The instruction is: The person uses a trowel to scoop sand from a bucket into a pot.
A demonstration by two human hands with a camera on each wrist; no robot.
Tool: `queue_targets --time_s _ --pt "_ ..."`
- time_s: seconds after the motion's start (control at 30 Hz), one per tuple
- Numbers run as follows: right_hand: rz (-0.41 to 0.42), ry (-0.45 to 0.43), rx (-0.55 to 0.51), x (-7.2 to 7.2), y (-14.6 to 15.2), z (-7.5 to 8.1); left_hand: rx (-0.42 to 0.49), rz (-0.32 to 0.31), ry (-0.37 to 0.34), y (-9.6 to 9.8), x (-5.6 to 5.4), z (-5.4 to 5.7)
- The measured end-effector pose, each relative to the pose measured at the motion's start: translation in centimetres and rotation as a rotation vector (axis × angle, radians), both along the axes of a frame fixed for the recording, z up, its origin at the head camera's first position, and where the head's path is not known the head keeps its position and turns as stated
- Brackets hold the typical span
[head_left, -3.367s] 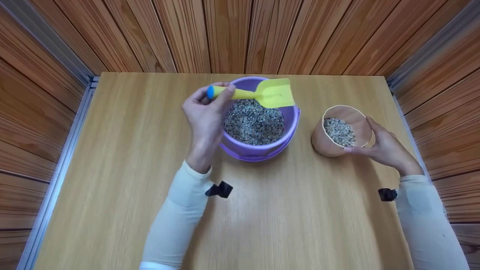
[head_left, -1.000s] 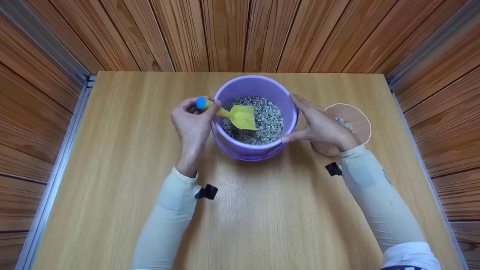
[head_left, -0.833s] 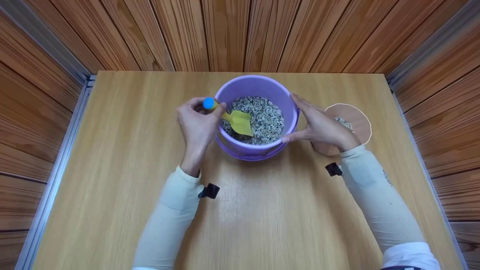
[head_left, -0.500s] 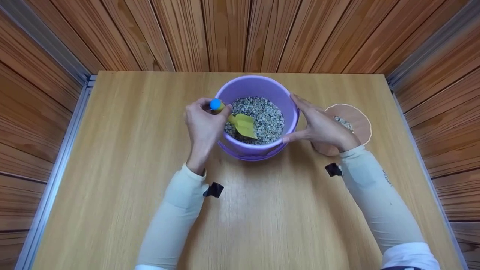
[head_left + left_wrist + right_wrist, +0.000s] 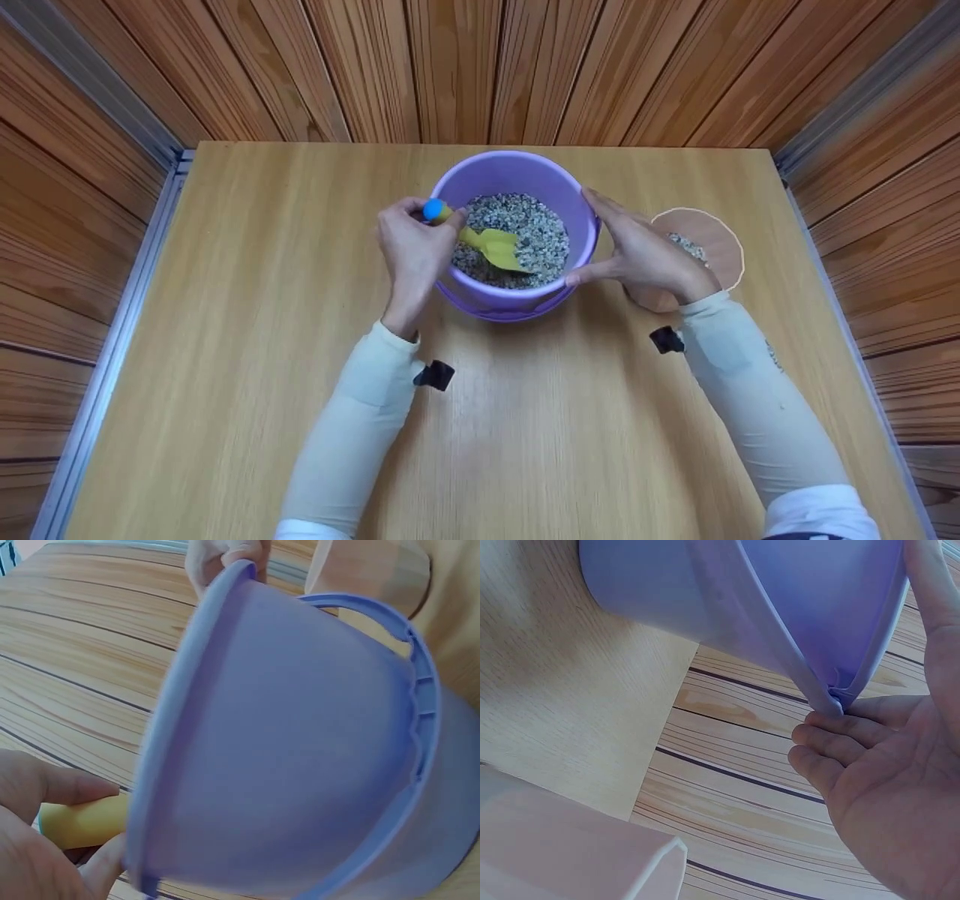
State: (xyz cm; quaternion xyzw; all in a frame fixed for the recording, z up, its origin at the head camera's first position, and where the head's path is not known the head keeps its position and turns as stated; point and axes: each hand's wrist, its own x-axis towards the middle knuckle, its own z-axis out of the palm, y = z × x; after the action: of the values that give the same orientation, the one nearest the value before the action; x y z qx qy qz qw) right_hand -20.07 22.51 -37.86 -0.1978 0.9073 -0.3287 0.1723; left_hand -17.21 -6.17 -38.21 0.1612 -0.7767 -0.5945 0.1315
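My left hand (image 5: 420, 247) pinches the handle of a yellow toy shovel (image 5: 501, 251) with a blue end cap. The shovel's blade tilts down into grey gravel (image 5: 536, 225) inside a purple bucket (image 5: 501, 304). In the left wrist view, the bucket's wall (image 5: 285, 727) hides the blade, and only the yellow handle (image 5: 97, 821) shows between fingers and thumb. My right hand (image 5: 649, 255) spreads along the bucket's right rim, thumb toward the front. In the right wrist view, its extended fingers (image 5: 855, 736) touch the rim near the handle joint.
Behind my right wrist stands a peach-coloured round pot (image 5: 716, 232), partly hidden, with some gravel in it. The wooden table (image 5: 510, 450) is bordered by plank walls (image 5: 450, 71) at the back and sides.
My right hand has left the pot for the bucket's rim. My left hand has lowered the shovel into the bucket, then shifted slightly right as the blade goes into the gravel.
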Motion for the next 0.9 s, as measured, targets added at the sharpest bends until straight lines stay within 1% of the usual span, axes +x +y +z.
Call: queue_targets --time_s 0.1,0.3,0.43,0.6,0.77,0.9 --pt "-0.008 -0.02 -0.002 0.0 -0.09 -0.02 0.019 0.004 -0.006 0.22 -0.07 -0.17" --pt "-0.029 -0.042 0.0 0.12 -0.06 0.1 0.056 -0.01 -0.018 0.64 -0.26 -0.09" --pt "-0.036 -0.05 -0.002 0.17 -0.02 0.13 0.07 0.011 -0.035 0.74 -0.46 -0.19" --pt "-0.029 -0.026 0.013 0.1 0.09 0.15 0.091 0.023 -0.031 0.89 -0.64 -0.28" --pt "-0.028 -0.045 0.001 0.06 0.04 0.01 0.098 0.043 -0.026 0.96 -0.55 -0.37" --pt "-0.016 -0.025 0.005 0.08 -0.03 -0.21 0.098 0.055 -0.036 0.88 -0.48 -0.46"
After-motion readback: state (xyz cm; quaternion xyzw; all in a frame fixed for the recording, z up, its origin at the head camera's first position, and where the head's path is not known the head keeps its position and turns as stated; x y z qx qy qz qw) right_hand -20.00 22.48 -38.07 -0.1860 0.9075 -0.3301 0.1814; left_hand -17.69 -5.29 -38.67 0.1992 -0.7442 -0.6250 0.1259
